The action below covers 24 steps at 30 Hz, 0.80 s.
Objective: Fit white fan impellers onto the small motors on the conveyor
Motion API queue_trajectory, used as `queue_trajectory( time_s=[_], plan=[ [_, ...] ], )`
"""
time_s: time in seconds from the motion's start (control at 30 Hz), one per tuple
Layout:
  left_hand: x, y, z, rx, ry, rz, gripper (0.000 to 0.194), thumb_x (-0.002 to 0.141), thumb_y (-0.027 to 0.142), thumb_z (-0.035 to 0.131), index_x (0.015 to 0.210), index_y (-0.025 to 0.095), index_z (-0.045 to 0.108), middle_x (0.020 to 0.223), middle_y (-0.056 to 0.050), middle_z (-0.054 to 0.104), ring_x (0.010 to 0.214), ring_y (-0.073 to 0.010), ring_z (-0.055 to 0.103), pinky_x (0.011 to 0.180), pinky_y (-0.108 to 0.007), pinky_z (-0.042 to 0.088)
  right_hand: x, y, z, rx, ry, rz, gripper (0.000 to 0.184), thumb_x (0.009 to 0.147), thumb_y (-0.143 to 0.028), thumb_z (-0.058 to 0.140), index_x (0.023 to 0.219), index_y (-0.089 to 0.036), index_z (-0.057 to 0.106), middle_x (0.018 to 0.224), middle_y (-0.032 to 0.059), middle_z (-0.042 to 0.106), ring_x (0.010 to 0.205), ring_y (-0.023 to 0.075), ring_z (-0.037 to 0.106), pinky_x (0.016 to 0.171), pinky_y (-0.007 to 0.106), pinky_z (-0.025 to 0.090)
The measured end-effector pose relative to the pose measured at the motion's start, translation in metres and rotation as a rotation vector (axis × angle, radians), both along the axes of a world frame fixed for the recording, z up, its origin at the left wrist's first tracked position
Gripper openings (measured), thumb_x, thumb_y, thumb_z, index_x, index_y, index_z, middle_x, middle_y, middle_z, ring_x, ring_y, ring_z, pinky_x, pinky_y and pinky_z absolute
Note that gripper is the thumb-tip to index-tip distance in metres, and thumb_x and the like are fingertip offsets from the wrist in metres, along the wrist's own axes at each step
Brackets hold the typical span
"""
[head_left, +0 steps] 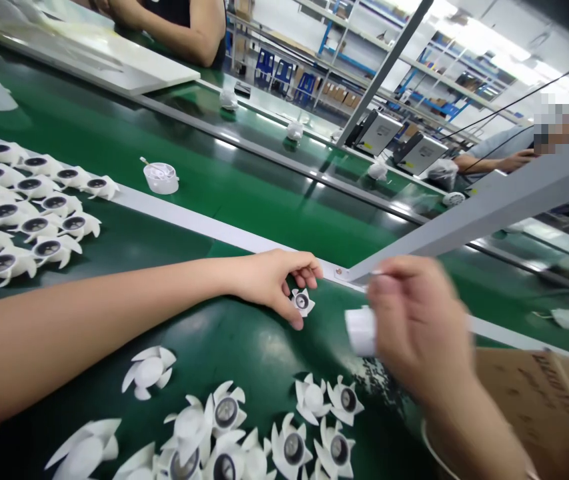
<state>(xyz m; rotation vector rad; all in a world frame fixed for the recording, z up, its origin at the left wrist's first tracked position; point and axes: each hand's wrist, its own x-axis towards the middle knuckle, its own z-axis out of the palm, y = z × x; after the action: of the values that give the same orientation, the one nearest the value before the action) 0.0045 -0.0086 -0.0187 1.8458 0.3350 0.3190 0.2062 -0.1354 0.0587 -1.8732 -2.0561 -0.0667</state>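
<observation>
My left hand [269,283] reaches across the green conveyor belt [244,347], its thumb and fingers pinched around a small white plastic fan with a dark hub [302,302]. My right hand [419,327] is blurred by motion and grips a white cylindrical cup [361,331]. Its far side is hidden by my fingers. Another white cup with a thin stick in it [161,178] stands on the belt beyond the rail. Several larger white fans [149,372] lie below my arms, and several more [37,227] sit in rows at the left.
A grey metal rail [204,223] crosses the belt, and a grey frame bar [469,213] angles in at the right. A cardboard sheet [534,407] lies at the lower right. Co-workers sit at the far side of a second belt, with blue-framed shelving behind.
</observation>
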Motion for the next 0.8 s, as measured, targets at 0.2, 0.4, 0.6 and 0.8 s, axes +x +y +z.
queue_trajectory(
  time_s=[0.2, 0.4, 0.6, 0.8],
  plan=[
    [-0.001, 0.004, 0.002, 0.068, 0.059, -0.02, 0.069, 0.056, 0.026, 0.09, 0.117, 0.018, 0.059, 0.11, -0.006, 0.062, 0.098, -0.018, 0.059, 0.071, -0.025, 0.052, -0.02, 0.01, -0.026, 0.018, 0.123, 0.056, 0.028, 0.093, -0.039, 0.055, 0.114, -0.021, 0.05, 0.102, 0.0084, 0.066, 0.082, 0.0206, 0.065, 0.066, 0.029, 0.049],
    [0.001, 0.006, -0.001, 0.097, 0.069, 0.005, 0.056, 0.06, 0.025, 0.088, 0.11, 0.017, 0.063, 0.102, -0.004, 0.063, 0.094, -0.0165, 0.061, 0.069, -0.022, 0.048, -0.005, -0.005, -0.011, -0.478, 0.057, -0.072, 0.038, 0.081, -0.046, 0.068, 0.107, -0.023, 0.054, 0.102, 0.0064, 0.067, 0.085, 0.0236, 0.065, 0.065, 0.031, 0.05],
    [0.001, 0.004, -0.003, 0.082, 0.068, 0.007, 0.061, 0.056, 0.03, 0.09, 0.109, 0.017, 0.063, 0.101, -0.003, 0.06, 0.089, -0.0152, 0.059, 0.068, -0.022, 0.047, -0.001, 0.005, -0.004, -0.588, 0.125, 0.002, 0.019, 0.086, -0.038, 0.062, 0.098, -0.026, 0.053, 0.079, -0.0029, 0.064, 0.064, 0.0158, 0.058, 0.056, 0.027, 0.043],
    [-0.007, 0.01, 0.01, 0.04, 0.05, -0.028, 0.087, 0.052, 0.047, 0.091, 0.127, 0.023, 0.054, 0.11, -0.003, 0.055, 0.092, -0.0154, 0.052, 0.073, -0.025, 0.044, -0.006, 0.01, -0.001, -0.27, 0.246, 0.209, 0.02, 0.09, -0.036, 0.062, 0.105, -0.026, 0.055, 0.092, -0.0008, 0.064, 0.078, 0.0152, 0.06, 0.069, 0.027, 0.048]
  ],
)
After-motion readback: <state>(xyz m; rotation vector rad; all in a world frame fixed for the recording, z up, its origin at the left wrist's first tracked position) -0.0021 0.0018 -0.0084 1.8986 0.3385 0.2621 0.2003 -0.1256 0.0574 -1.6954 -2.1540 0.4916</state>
